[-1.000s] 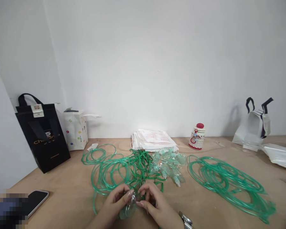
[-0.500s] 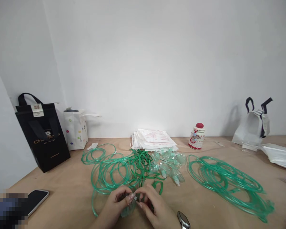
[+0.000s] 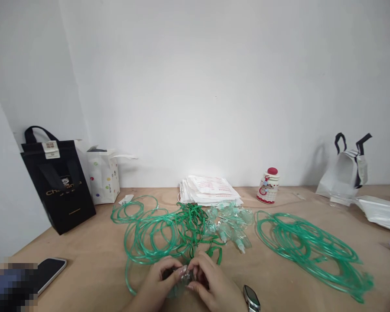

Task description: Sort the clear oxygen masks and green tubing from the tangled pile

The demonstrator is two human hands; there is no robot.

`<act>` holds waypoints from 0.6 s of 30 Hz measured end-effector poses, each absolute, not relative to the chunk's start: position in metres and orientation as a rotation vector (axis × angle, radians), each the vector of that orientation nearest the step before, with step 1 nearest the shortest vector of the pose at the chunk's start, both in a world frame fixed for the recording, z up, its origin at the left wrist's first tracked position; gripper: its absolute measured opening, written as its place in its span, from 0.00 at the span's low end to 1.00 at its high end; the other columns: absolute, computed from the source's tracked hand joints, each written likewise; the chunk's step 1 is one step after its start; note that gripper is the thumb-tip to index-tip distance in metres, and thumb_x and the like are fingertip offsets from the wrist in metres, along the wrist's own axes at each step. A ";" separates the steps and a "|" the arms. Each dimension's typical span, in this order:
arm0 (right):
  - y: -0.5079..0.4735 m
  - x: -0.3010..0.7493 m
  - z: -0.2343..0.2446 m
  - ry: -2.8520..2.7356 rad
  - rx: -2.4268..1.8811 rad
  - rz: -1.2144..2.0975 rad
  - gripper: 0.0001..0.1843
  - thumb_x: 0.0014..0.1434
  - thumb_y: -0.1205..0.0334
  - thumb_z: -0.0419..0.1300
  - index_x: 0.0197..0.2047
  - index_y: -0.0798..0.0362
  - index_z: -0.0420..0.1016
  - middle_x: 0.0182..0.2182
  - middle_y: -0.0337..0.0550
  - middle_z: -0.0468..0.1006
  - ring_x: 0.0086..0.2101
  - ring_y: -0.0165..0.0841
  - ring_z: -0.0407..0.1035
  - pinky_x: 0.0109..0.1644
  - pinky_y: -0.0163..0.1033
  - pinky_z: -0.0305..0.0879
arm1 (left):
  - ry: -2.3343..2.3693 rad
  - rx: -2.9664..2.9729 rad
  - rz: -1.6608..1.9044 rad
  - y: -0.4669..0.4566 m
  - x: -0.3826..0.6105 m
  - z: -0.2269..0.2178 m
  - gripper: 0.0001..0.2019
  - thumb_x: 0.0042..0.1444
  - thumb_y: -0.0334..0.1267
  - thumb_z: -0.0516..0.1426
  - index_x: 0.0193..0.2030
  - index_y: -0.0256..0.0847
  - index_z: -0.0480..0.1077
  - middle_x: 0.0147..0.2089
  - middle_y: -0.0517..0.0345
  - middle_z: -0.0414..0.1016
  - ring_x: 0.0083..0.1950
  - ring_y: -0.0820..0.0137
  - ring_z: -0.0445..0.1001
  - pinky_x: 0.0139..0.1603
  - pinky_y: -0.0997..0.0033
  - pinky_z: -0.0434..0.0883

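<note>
At the front centre, my left hand [image 3: 162, 279] pinches a clear greenish oxygen mask [image 3: 181, 287] near its upper edge. Close against it, my right hand [image 3: 212, 281] has its fingers curled on the right side of the same mask. Fingers cover much of it, so the exact spot they work on is hidden. Just beyond lie green elastic straps [image 3: 193, 225] in a tangle. To their right is a pile of clear green oxygen masks [image 3: 229, 223]. Coiled green tubing [image 3: 154, 238] spreads beyond my left hand, one loop running down beside that wrist.
Another tubing coil [image 3: 305, 242] lies right. White printed packets [image 3: 211, 190] are stacked at the wall beside a red-topped bottle [image 3: 268, 188]. Black bag [image 3: 58, 186], spotted bag [image 3: 102, 177] and phone [image 3: 50, 273] occupy the left; a clear bag [image 3: 339, 177] stands far right.
Both hands have shifted slightly right with the mask, and the right fingers are curled closer in against it. The things on the table have stayed put.
</note>
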State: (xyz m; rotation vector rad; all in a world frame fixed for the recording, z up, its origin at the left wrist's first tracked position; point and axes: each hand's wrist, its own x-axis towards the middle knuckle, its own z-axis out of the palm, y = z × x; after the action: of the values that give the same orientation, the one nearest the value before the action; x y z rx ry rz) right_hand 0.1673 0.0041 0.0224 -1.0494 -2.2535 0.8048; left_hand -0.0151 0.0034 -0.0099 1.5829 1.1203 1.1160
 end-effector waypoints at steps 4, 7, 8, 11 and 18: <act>0.004 0.168 0.025 -2.284 -1.068 0.803 0.12 0.50 0.75 0.57 0.38 0.53 0.65 0.32 0.39 0.64 0.32 0.31 0.61 0.37 0.35 0.57 | 1.189 1.658 1.100 0.001 -0.014 -0.007 0.14 0.49 0.46 0.57 0.27 0.37 0.76 0.27 0.55 0.70 0.32 0.66 0.67 0.34 0.70 0.61; 0.003 0.168 0.028 -2.322 -1.123 0.769 0.12 0.49 0.74 0.58 0.37 0.52 0.65 0.32 0.38 0.65 0.33 0.32 0.61 0.37 0.36 0.56 | 1.267 1.764 1.075 -0.002 -0.010 -0.003 0.14 0.51 0.45 0.55 0.27 0.37 0.75 0.26 0.55 0.70 0.32 0.67 0.67 0.33 0.71 0.62; 0.002 0.167 0.028 -2.337 -1.138 0.756 0.12 0.49 0.74 0.58 0.37 0.52 0.65 0.32 0.38 0.65 0.33 0.32 0.61 0.36 0.36 0.56 | 1.288 1.788 1.067 -0.003 -0.009 -0.001 0.15 0.52 0.45 0.54 0.27 0.37 0.75 0.26 0.55 0.70 0.31 0.66 0.67 0.33 0.71 0.62; 0.001 0.166 0.028 -2.371 -1.152 0.699 0.13 0.49 0.72 0.59 0.38 0.52 0.64 0.33 0.38 0.65 0.32 0.32 0.61 0.35 0.36 0.55 | 1.329 1.781 1.057 -0.004 -0.006 0.001 0.15 0.52 0.46 0.53 0.25 0.38 0.75 0.25 0.55 0.70 0.31 0.67 0.67 0.32 0.71 0.62; 0.003 0.165 0.020 -2.331 -1.148 0.662 0.15 0.49 0.71 0.61 0.39 0.51 0.62 0.32 0.37 0.64 0.31 0.32 0.60 0.34 0.35 0.55 | 1.326 1.689 1.077 -0.005 -0.005 0.000 0.14 0.52 0.45 0.53 0.27 0.38 0.73 0.27 0.56 0.71 0.32 0.66 0.67 0.34 0.71 0.62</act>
State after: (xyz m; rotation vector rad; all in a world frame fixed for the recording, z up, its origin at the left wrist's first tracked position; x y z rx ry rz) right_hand 0.1653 0.0032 0.0200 -1.1480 -2.3308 0.6620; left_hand -0.0052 -0.0046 -0.0004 1.6888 1.3257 1.0766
